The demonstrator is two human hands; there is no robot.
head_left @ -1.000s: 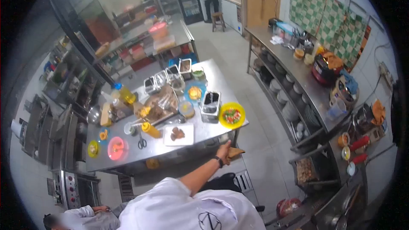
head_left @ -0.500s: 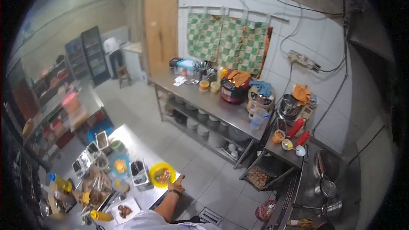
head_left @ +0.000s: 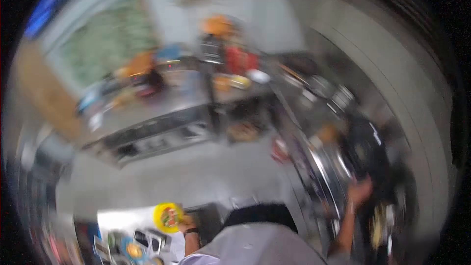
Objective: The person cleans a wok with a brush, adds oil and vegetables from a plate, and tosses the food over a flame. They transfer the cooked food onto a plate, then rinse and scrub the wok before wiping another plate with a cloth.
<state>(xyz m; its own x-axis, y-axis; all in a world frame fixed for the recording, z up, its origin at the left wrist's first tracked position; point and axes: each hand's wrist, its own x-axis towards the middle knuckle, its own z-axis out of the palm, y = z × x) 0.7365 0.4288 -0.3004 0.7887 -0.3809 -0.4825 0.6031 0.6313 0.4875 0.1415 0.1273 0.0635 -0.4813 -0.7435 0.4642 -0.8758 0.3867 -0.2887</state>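
My left hand [head_left: 186, 224], with a dark band at the wrist, is at the right rim of a yellow bowl [head_left: 158, 220], its fingers closed on the edge. Red, green and pale food lies inside the bowl, which is at the corner of the steel table [head_left: 110, 217]. Out to the right, my right hand [head_left: 361, 191] reaches over the cooking counter, close to the lower edge of a large dark pan [head_left: 365, 142]. Motion blur smears its fingers, and I cannot tell whether it grips anything.
A blue plate [head_left: 125, 248] with yellowish food and dark-filled metal trays [head_left: 148, 240] stand near the bowl. Metal pans [head_left: 341, 99] lie along the cooking counter. Red bottles [head_left: 240, 60] stand on the small stand, beside the long shelf table [head_left: 162, 105].
The view has swung right toward the cooking counter and blurred. My right hand has come into view there. My left hand is still at the yellow bowl's rim.
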